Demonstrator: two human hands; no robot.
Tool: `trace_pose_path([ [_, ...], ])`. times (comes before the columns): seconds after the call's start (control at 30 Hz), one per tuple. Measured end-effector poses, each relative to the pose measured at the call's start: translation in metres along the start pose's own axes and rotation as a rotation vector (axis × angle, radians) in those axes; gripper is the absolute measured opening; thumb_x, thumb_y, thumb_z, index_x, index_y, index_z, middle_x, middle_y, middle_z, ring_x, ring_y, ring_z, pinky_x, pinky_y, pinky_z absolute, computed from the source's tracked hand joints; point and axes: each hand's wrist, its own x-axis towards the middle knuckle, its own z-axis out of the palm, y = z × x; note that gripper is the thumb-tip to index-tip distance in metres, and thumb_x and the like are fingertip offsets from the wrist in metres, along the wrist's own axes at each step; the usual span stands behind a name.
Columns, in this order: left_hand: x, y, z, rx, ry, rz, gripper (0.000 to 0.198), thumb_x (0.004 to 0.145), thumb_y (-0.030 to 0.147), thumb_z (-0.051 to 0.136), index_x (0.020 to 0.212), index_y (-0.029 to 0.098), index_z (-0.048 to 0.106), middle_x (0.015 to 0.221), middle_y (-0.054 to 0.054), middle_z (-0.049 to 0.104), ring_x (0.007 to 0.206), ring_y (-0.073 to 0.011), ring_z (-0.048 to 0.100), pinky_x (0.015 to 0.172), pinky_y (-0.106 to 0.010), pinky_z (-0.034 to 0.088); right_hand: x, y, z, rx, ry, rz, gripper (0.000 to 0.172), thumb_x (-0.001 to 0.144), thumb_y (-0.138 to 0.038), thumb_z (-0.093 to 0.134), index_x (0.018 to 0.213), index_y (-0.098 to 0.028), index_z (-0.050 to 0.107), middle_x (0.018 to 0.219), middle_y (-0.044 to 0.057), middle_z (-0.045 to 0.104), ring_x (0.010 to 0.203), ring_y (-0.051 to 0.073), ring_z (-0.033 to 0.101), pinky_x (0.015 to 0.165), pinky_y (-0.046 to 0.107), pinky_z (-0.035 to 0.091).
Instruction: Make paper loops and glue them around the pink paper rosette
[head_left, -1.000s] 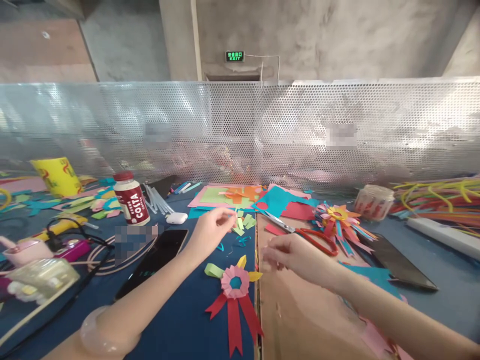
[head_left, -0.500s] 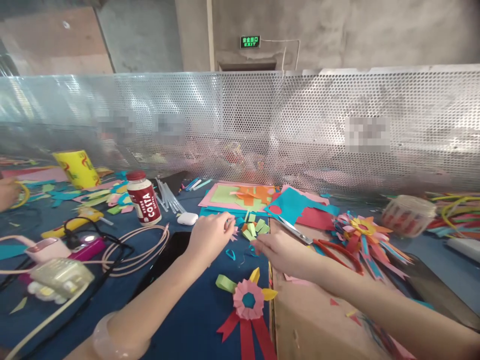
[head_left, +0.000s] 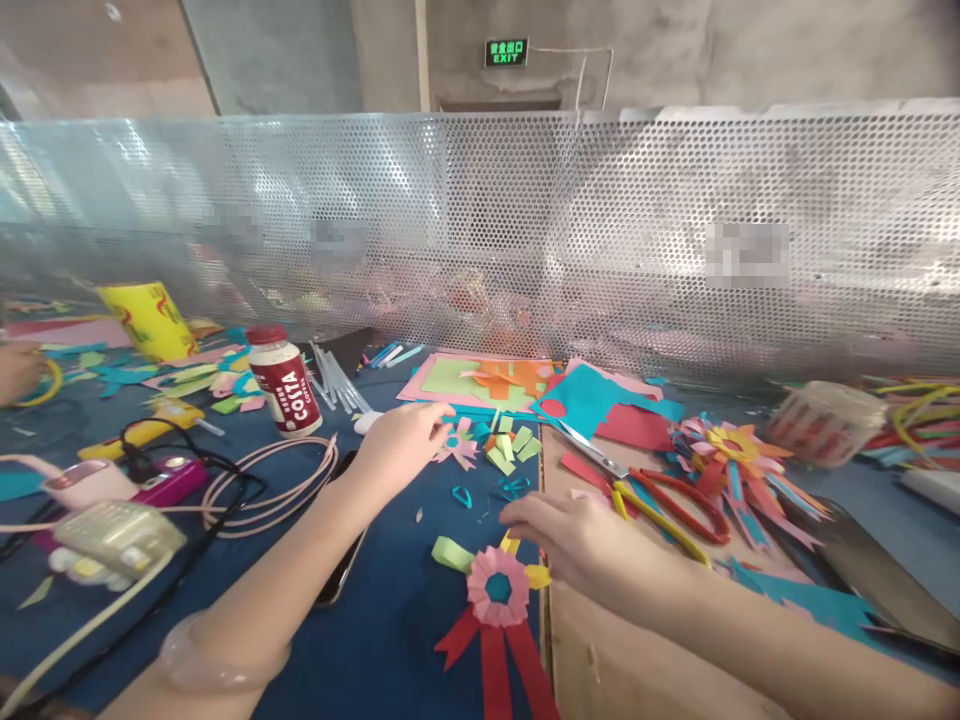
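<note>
My left hand (head_left: 401,445) hovers over the blue tabletop, its fingers loosely bent and a little apart. Right at its fingertips lies a small pink paper cutout (head_left: 459,445) with pointed strips; I see no grip on it. My right hand (head_left: 574,530) is palm down with fingers stretched out, holding nothing. Below its fingers sits a paper rosette (head_left: 498,588) with a pleated pink ring, blue centre, red ribbon tails and yellow and green petals. The right hand partly covers a yellow petal. Blue paper loops (head_left: 463,496) and light green paper pieces (head_left: 510,447) lie between the hands.
Scissors with red handles (head_left: 679,505) and yellow-handled ones (head_left: 660,525) lie by my right forearm. A finished paper flower (head_left: 731,460) is beyond. Leftward stand a coffee bottle (head_left: 285,385), coiled cable (head_left: 270,485) and power strip (head_left: 172,482). Another person's hand (head_left: 21,372) shows at far left.
My left hand has moved left, uncovering the pink cutout. My right hand has come down and nearer, over the rosette's edge, exposing the yellow-handled scissors. The view has tilted slightly.
</note>
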Motion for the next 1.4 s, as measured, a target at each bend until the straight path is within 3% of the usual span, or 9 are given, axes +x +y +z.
trace_pose_path([
  [0.1,0.002,-0.008,0.006,0.023,-0.057,0.071,0.020,0.083,0.020,0.047,0.093,0.017,0.064,0.091,-0.007,0.069,0.084,-0.0212,0.062,0.070,-0.028,0.043,0.022,0.019,-0.004,-0.163,0.045,0.175,0.029,0.090,-0.031,0.040,0.086,-0.019,0.067,0.068,0.006,0.061,0.068,0.018,0.057,0.061,0.027,0.042],
  [0.2,0.002,-0.009,0.013,0.023,-0.088,0.152,0.018,0.084,0.023,0.049,0.088,0.017,0.065,0.088,-0.007,0.067,0.088,-0.0221,0.060,0.074,-0.029,0.043,0.057,0.044,0.001,-0.209,0.031,0.226,0.029,0.087,-0.039,0.047,0.084,-0.021,0.070,0.086,0.007,0.062,0.089,0.019,0.051,0.082,0.029,0.037],
  [0.33,0.000,-0.009,0.016,0.033,-0.071,0.172,0.021,0.086,0.025,0.047,0.087,0.015,0.065,0.084,-0.009,0.066,0.085,-0.0241,0.059,0.074,-0.033,0.043,0.090,0.064,0.020,-0.228,0.046,0.383,0.040,0.080,-0.051,0.052,0.078,-0.016,0.072,0.095,0.013,0.059,0.097,0.027,0.044,0.080,0.036,0.037],
  [0.4,0.000,-0.008,0.014,0.025,-0.063,0.171,0.022,0.086,0.025,0.046,0.086,0.014,0.065,0.082,-0.008,0.066,0.084,-0.0236,0.059,0.073,-0.033,0.043,0.097,0.067,0.025,-0.222,0.023,0.435,0.037,0.075,-0.052,0.058,0.070,-0.018,0.072,0.094,0.012,0.060,0.099,0.029,0.044,0.076,0.035,0.037],
  [0.57,0.000,-0.005,0.004,-0.027,-0.051,0.160,0.025,0.088,0.028,0.042,0.084,0.017,0.065,0.081,-0.006,0.065,0.080,-0.0192,0.058,0.069,-0.027,0.042,0.097,0.071,0.021,-0.183,-0.032,0.545,0.032,0.077,-0.049,0.055,0.079,-0.021,0.072,0.083,0.008,0.063,0.089,0.024,0.050,0.070,0.029,0.037],
  [0.7,-0.001,-0.005,0.000,-0.054,-0.073,0.155,0.030,0.088,0.030,0.040,0.079,0.017,0.065,0.074,-0.005,0.064,0.072,-0.0175,0.058,0.062,-0.025,0.040,0.094,0.067,0.020,-0.192,-0.074,0.584,0.039,0.070,-0.057,0.057,0.073,-0.020,0.072,0.093,0.010,0.061,0.098,0.029,0.045,0.074,0.033,0.036],
  [0.93,-0.001,-0.003,0.002,-0.071,-0.144,0.194,0.024,0.085,0.030,0.046,0.083,0.017,0.066,0.080,-0.006,0.066,0.074,-0.0185,0.060,0.064,-0.026,0.041,0.097,0.060,0.028,-0.150,-0.134,0.687,0.028,0.064,-0.047,0.063,0.074,-0.023,0.073,0.097,0.009,0.059,0.099,0.030,0.043,0.076,0.035,0.036],
  [1.27,-0.003,-0.001,0.001,-0.105,-0.201,0.231,0.028,0.086,0.032,0.043,0.088,0.019,0.068,0.087,-0.006,0.069,0.076,-0.0183,0.062,0.067,-0.025,0.042,0.091,0.067,0.014,-0.078,-0.108,0.634,0.033,0.075,-0.049,0.057,0.083,-0.020,0.072,0.086,0.007,0.064,0.093,0.024,0.051,0.074,0.026,0.037],
  [1.4,-0.004,0.000,-0.005,-0.171,-0.333,0.279,0.024,0.081,0.036,0.051,0.079,0.021,0.069,0.075,-0.002,0.069,0.069,-0.0163,0.062,0.061,-0.023,0.040,0.087,0.065,0.013,-0.092,-0.119,0.628,0.031,0.070,-0.049,0.062,0.080,-0.021,0.072,0.094,0.009,0.063,0.102,0.030,0.046,0.074,0.030,0.038],
])
